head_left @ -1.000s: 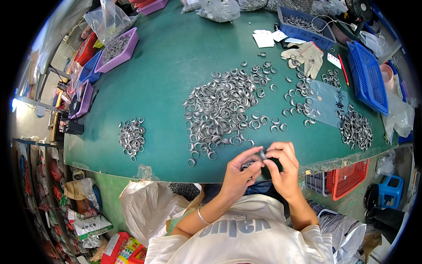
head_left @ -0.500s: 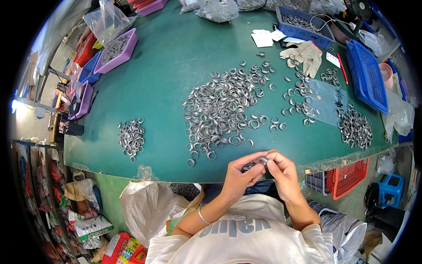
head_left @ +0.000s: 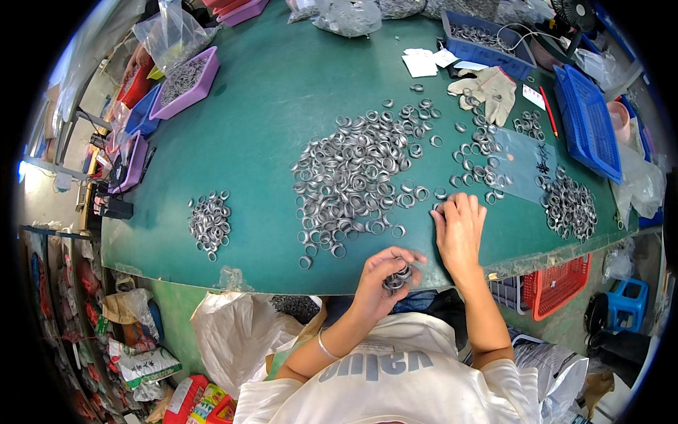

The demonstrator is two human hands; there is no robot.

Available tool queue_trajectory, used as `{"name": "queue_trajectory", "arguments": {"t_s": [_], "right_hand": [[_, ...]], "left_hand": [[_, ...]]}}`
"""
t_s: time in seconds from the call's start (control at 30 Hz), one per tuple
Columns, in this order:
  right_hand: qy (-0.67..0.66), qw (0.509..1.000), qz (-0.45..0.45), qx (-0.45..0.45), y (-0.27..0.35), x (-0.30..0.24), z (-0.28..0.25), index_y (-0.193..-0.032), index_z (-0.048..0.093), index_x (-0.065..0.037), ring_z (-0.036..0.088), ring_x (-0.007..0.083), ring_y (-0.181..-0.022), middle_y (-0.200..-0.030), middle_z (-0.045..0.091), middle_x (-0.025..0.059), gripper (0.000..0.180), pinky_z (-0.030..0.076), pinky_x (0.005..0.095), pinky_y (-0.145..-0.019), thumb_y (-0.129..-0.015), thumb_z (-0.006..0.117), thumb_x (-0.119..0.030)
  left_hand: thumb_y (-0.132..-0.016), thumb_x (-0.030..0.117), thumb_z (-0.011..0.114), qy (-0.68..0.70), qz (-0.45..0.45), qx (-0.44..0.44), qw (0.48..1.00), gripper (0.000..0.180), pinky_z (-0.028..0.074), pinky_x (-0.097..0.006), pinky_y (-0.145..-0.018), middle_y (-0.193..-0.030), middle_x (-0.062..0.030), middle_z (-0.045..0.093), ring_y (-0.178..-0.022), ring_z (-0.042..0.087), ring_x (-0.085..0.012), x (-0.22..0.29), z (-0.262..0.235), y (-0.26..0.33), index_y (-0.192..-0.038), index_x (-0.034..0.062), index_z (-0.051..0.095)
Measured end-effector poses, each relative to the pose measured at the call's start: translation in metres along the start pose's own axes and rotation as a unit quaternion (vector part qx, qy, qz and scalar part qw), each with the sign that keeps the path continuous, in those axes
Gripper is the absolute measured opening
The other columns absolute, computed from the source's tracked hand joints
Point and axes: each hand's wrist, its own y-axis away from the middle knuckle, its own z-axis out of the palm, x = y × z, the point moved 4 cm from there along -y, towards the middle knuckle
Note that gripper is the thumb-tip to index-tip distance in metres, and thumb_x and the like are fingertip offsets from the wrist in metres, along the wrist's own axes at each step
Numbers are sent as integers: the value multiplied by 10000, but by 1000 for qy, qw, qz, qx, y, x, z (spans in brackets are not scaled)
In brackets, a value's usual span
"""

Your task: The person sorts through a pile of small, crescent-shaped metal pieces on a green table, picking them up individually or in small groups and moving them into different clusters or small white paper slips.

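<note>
Grey metal rings (head_left: 353, 166) lie in a large loose heap at the middle of the green table. Close to my body, above the table's front edge, my left hand (head_left: 375, 281) is curled around several rings (head_left: 397, 278). Farther forward and to the right, my right hand (head_left: 462, 230) is down at the table with its fingertips pinched together. A bit of grey ring shows by the thumb; the fingers cover the rest. A few single rings (head_left: 441, 193) lie just beyond these fingertips.
Smaller ring piles lie at the left (head_left: 210, 225) and right (head_left: 569, 206). On the right are a clear plastic sheet (head_left: 522, 166), a work glove (head_left: 491, 95), a red pencil (head_left: 549, 112) and a blue basket (head_left: 587, 124). A pink tray (head_left: 205, 83) stands at the far left.
My right hand has left my left hand and moved forward onto the table, over the single rings there. My left hand has stayed near, keeping its rings, now more exposed.
</note>
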Motion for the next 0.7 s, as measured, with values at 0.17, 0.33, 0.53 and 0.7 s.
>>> {"name": "queue_trajectory", "arguments": {"t_s": [0.17,0.33,0.53,0.7], "right_hand": [[-534,819,151,-144,22,-1,-2,-816,598,-17,474,228,-914,-916,521,71,105,350,334,-825,-785,674,-83],[-463,867,47,-177,31,-20,-23,-844,620,-31,464,221,-927,-925,516,67,85,374,308,-814,-779,671,-55],[-151,988,30,30,2,10,-30,-842,621,-19,504,297,-886,-905,552,117,123,393,379,-792,-746,689,-55],[-72,997,17,12,-1,25,-14,-842,616,-17,511,299,-873,-882,556,117,120,395,372,-779,-756,683,-67]], "left_hand": [[-904,171,536,-42,3,34,999,190,330,-196,-405,-860,-92,595,-608,519,-122,1,-7,-2,-973,7,601],[-950,275,545,-101,1,17,995,300,309,-187,-386,-742,-49,578,-526,484,-80,1,-2,-4,-998,-12,617],[-939,309,555,-116,-65,24,991,295,277,-188,-374,-711,-65,565,-483,443,-94,-5,-12,-7,-969,20,610],[-925,291,579,-97,-86,49,990,260,320,-191,-391,-769,-71,617,-507,489,-113,-7,-9,-7,-986,42,621]]}}
